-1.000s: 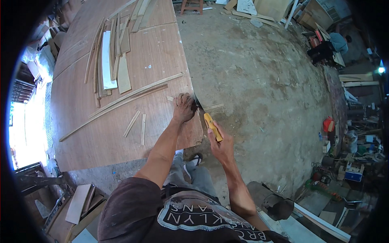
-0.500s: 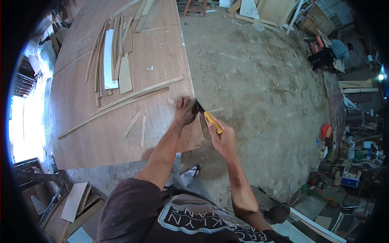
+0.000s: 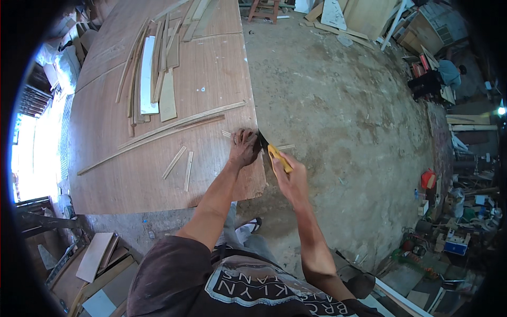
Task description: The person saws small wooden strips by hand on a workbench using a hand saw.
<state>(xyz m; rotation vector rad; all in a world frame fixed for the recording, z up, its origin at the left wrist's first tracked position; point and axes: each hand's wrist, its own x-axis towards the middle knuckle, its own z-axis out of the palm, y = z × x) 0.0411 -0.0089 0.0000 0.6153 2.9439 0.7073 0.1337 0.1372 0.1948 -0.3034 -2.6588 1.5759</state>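
Note:
My left hand (image 3: 244, 147) presses down at the right edge of the wood-faced table, its fingers curled over a thin wooden strip (image 3: 287, 147). One end of the strip shows left of the fingers; the other juts past the table edge over the floor. My right hand (image 3: 291, 173) is closed round the yellow handle of a handsaw (image 3: 280, 158). The dark blade stands against the strip just beyond the table edge, close to my left fingers. Where the teeth meet the wood is too small to make out.
Two short strips (image 3: 188, 170) lie left of my left forearm. Long strips (image 3: 169, 126) cross the table beyond them, with a pile of slats (image 3: 168, 95) and a white board (image 3: 148, 79) farther off. Concrete floor (image 3: 338, 105) stretches right; a person (image 3: 449, 74) is at far right.
The view has shifted slightly, so the table appears a little farther right and higher. Both hands keep their holds, and the saw stays at the table edge.

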